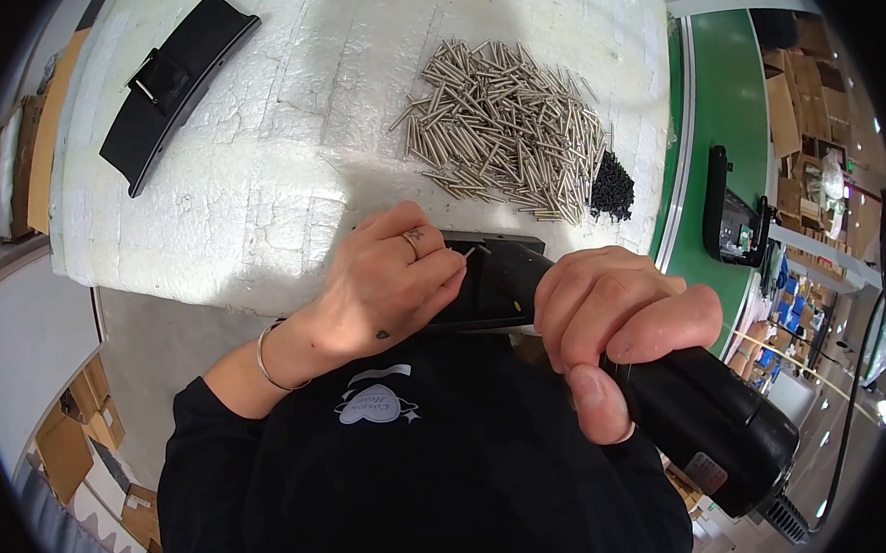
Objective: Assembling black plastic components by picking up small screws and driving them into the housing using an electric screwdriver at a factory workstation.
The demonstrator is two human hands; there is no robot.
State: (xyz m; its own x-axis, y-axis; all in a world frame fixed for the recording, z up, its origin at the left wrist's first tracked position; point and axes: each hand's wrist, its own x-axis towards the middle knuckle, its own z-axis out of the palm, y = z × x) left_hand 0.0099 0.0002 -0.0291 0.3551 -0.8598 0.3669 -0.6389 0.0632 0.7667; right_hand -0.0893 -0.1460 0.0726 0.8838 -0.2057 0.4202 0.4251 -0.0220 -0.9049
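Note:
My right hand (616,332) is wrapped round a black corded electric screwdriver (726,427), its nose pointing left and away from me. My left hand (388,279) is closed in a pinch beside the screwdriver's tip. A thin silvery piece (471,252) shows between its fingertips and the tip; whether the fingers hold it or it belongs to the tool, I cannot make out. Under both hands, at the near edge of the white-covered table, lies a black part (521,242), mostly hidden by the hands and the tool.
A heap of silvery metal pins (505,123) lies on the white table surface (285,135), with a small pile of tiny black screws (612,188) beside it. A curved black part (178,95) rests far left. On a green bench (720,112) at right lies a black device (735,211).

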